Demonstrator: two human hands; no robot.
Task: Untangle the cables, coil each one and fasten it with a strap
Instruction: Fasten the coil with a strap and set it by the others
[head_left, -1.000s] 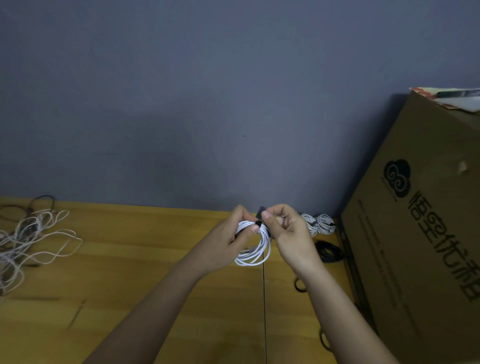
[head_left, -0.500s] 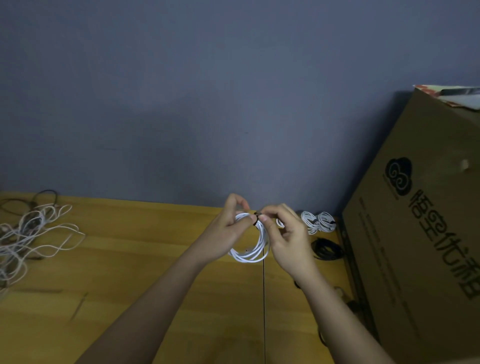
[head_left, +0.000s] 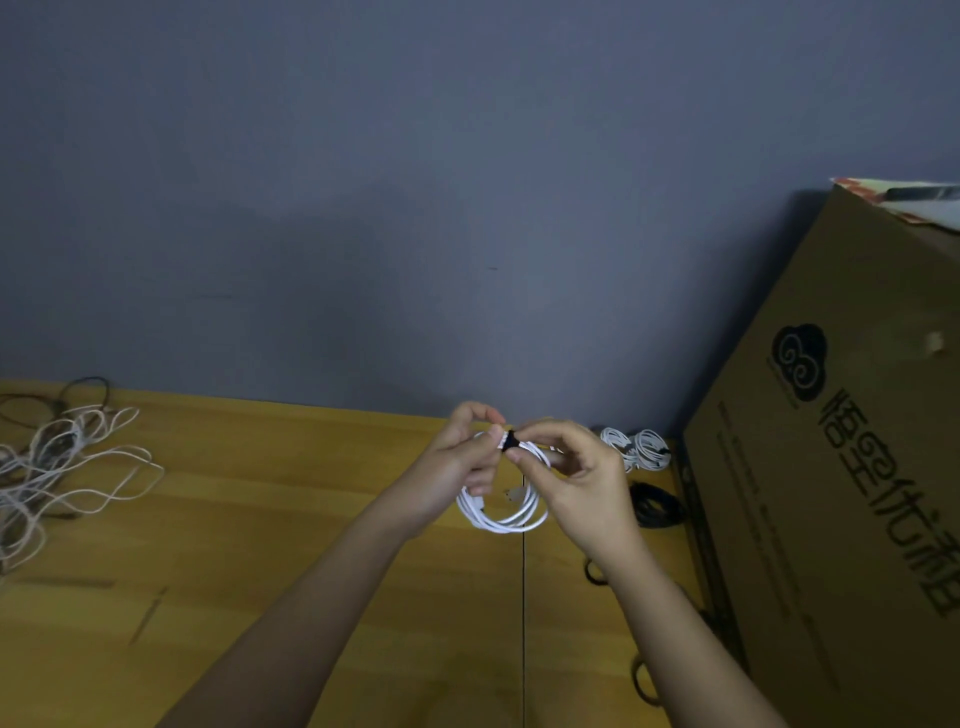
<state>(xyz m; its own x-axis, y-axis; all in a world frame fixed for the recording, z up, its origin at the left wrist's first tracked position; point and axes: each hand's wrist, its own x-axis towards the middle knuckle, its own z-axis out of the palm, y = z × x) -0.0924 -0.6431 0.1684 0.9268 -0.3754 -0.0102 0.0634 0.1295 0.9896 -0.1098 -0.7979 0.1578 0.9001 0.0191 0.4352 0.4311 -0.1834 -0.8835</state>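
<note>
While the left hand (head_left: 457, 467) holds the white coiled cable (head_left: 501, 512) at its top, the right hand (head_left: 576, 478) pinches the black strap (head_left: 509, 440) that goes around the gathered loops. Both hands are closed on something: the left fingers curl around the bundle, and the right thumb and forefinger press on the strap just beside the left fingertips. The coil hangs between the two hands, a little above the wooden tabletop (head_left: 291, 519), near the far edge by the grey wall (head_left: 467, 182).

I judge that the step in hand is the fastening of this one cable; the coiling looks finished, because the loops are round and even. Whether the strap is already fully closed, I cannot tell, since the fingers cover part of it.

The next move probably needs a firm pull on the strap end while the left hand keeps the loops from sliding, and then the bundle can go to the right, where two finished white coils (head_left: 636, 449) and a black coil (head_left: 657, 506) lie beside the cardboard box (head_left: 841, 467).

Much work remains, in my view: on the far left of the tabletop a tangled pile of cables (head_left: 57, 467), white and dark ones together, is not yet sorted.
</note>
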